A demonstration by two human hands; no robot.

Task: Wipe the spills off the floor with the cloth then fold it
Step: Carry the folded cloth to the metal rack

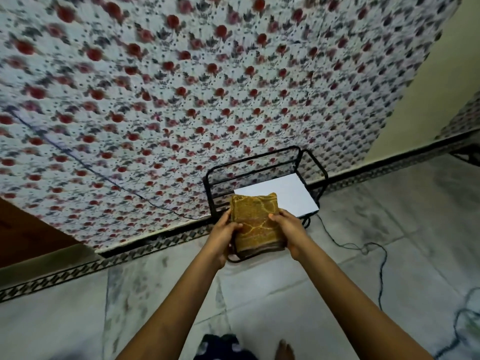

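Observation:
A mustard-yellow patterned cloth [255, 223], folded into a thick rectangular pad, is held out in front of me over the front of a low black metal rack [262, 162]. My left hand [224, 233] grips its left edge, thumb on top. My right hand [291, 229] grips its right edge, thumb on top. The cloth's far end lies over a white board [291, 194] on the rack. The pale marble floor [285, 289] beneath my arms shows grey mottling; I cannot tell any spill apart from it.
A floral sheet [181, 87] hangs over the wall behind the rack. A thin dark cable [374, 252] trails over the floor at the right. A wooden door [23, 229] stands at the left. My foot [285, 350] shows at the bottom edge.

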